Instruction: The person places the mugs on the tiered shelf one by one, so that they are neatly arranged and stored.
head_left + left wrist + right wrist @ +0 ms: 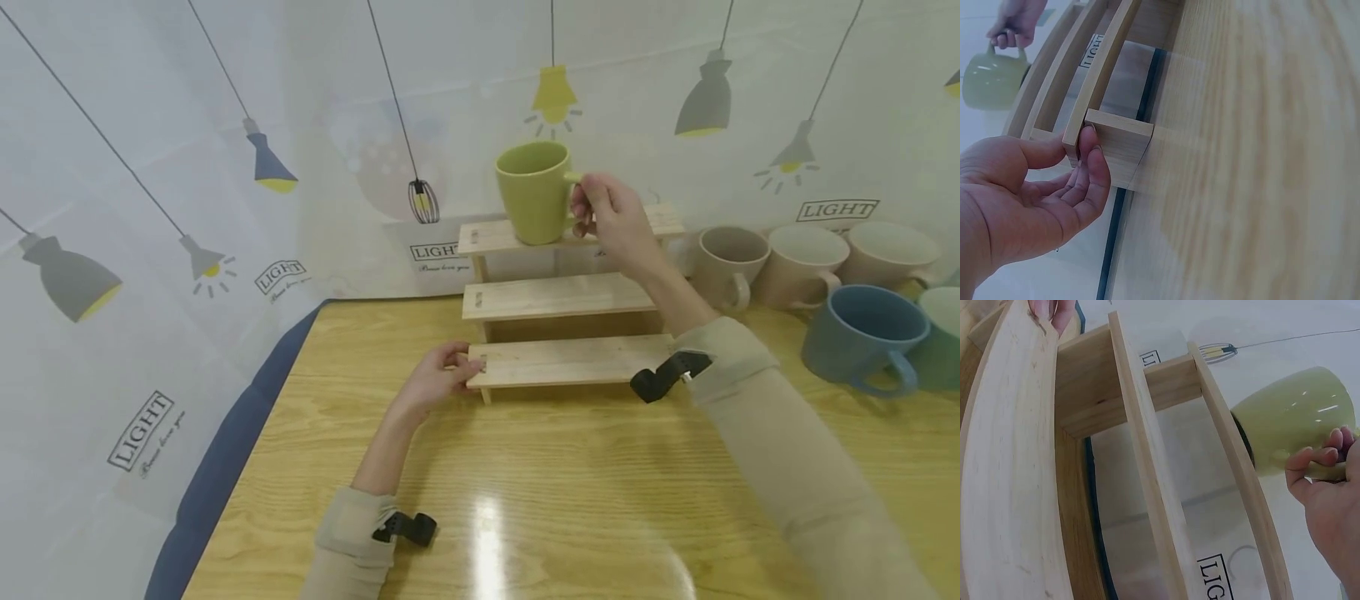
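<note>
A green mug (534,196) stands upright at the top step of a three-step wooden rack (562,297), left of its middle. My right hand (618,221) grips the mug's handle, fingers curled through it, as the right wrist view also shows. In that view the mug's base (1244,434) is right at the top board. My left hand (438,379) pinches the left end of the lowest board (570,360), thumb above and fingers beneath. The left wrist view shows those fingers (1094,178) curled under the board's end, beside the rack's leg (1119,128).
Right of the rack stand several mugs: a brown one (731,258), pinkish ones (798,267) behind, a blue one (862,337) and a green one (943,333) at the edge. A lamp-print cloth (360,100) hangs behind the wooden table (450,492).
</note>
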`<move>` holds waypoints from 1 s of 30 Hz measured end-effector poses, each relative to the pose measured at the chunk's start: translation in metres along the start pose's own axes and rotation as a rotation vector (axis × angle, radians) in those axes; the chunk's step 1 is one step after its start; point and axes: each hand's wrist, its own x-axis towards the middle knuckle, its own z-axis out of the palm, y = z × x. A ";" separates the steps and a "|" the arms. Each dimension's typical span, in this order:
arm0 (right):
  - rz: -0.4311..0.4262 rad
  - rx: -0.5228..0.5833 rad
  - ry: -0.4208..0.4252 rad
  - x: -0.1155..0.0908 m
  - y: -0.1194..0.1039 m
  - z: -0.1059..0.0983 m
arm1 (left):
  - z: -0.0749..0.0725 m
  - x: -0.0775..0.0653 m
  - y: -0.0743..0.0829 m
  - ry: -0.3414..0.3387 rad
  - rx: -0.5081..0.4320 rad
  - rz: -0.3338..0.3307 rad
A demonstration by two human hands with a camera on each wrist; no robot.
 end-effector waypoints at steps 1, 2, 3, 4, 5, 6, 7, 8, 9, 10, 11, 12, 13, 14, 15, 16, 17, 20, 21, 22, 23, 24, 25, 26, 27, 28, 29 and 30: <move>0.007 0.007 -0.002 0.001 0.000 -0.001 | 0.000 0.000 0.000 -0.001 0.003 0.003; 0.012 0.010 -0.006 0.002 0.000 -0.002 | 0.000 0.000 0.001 -0.001 0.007 0.005; 0.012 0.003 -0.006 0.003 0.001 -0.004 | -0.001 0.000 0.001 0.000 0.007 0.002; 0.007 -0.014 -0.005 0.004 0.000 -0.005 | -0.001 0.000 0.001 -0.003 0.009 0.003; 0.000 -0.035 -0.006 0.005 0.000 -0.006 | -0.001 0.000 0.001 -0.005 0.007 0.004; -0.007 -0.064 -0.005 0.006 0.000 -0.007 | -0.001 0.000 0.001 -0.006 0.005 0.005; -0.016 -0.094 -0.004 0.007 0.000 -0.007 | -0.001 0.000 0.002 -0.005 0.004 0.005; -0.023 -0.128 0.000 0.008 0.000 -0.007 | -0.001 0.000 0.002 -0.005 0.002 0.005; -0.029 -0.159 0.004 0.009 -0.001 -0.008 | -0.001 0.000 0.002 -0.004 0.002 0.004; -0.028 -0.182 0.010 0.009 -0.001 -0.008 | -0.001 0.000 0.001 -0.003 0.007 0.005; -0.023 -0.205 0.018 0.010 -0.001 -0.008 | -0.002 0.000 0.001 -0.004 0.012 0.005; -0.018 -0.224 0.030 0.010 -0.002 -0.007 | -0.002 0.000 0.001 -0.005 0.016 0.005; -0.012 -0.235 0.042 0.011 -0.002 -0.007 | -0.002 0.000 0.001 -0.007 0.020 0.005; -0.004 -0.240 0.054 0.012 -0.002 -0.007 | -0.002 0.000 0.001 -0.010 0.025 0.006; 0.004 -0.244 0.065 0.012 -0.001 -0.008 | -0.002 0.000 0.001 -0.011 0.030 0.007; 0.010 -0.248 0.074 0.013 -0.001 -0.008 | -0.002 0.000 0.001 -0.012 0.034 0.008; 0.014 -0.248 0.079 0.014 0.000 -0.008 | -0.002 -0.001 0.001 -0.012 0.033 0.008; 0.025 -0.230 0.078 0.017 0.002 -0.007 | -0.003 -0.001 0.001 -0.014 0.037 0.008; 0.026 -0.224 0.072 0.018 0.003 -0.007 | -0.003 -0.001 0.001 -0.015 0.037 0.007; 0.026 -0.218 0.065 0.019 0.004 -0.006 | -0.003 0.000 0.001 -0.016 0.039 0.007; 0.025 -0.212 0.059 0.021 0.004 -0.005 | -0.003 0.000 0.001 -0.015 0.043 0.006; 0.023 -0.204 0.052 0.023 0.005 -0.004 | -0.003 0.000 0.001 -0.016 0.050 0.007; 0.024 -0.195 0.045 0.024 0.006 -0.003 | -0.003 0.000 0.000 -0.013 0.053 0.007; 0.021 -0.186 0.037 0.026 0.007 -0.001 | -0.003 0.001 0.000 -0.012 0.053 0.005; 0.019 -0.179 0.030 0.028 0.008 0.001 | -0.003 0.001 0.000 -0.010 0.051 0.005; 0.020 -0.170 0.025 0.030 0.009 0.002 | -0.003 0.000 0.001 -0.009 0.047 0.004; 0.022 -0.160 0.024 0.031 0.009 0.004 | -0.003 0.000 0.001 -0.009 0.042 0.004; 0.023 -0.151 0.023 0.032 0.010 0.006 | -0.003 0.000 0.001 -0.010 0.034 0.003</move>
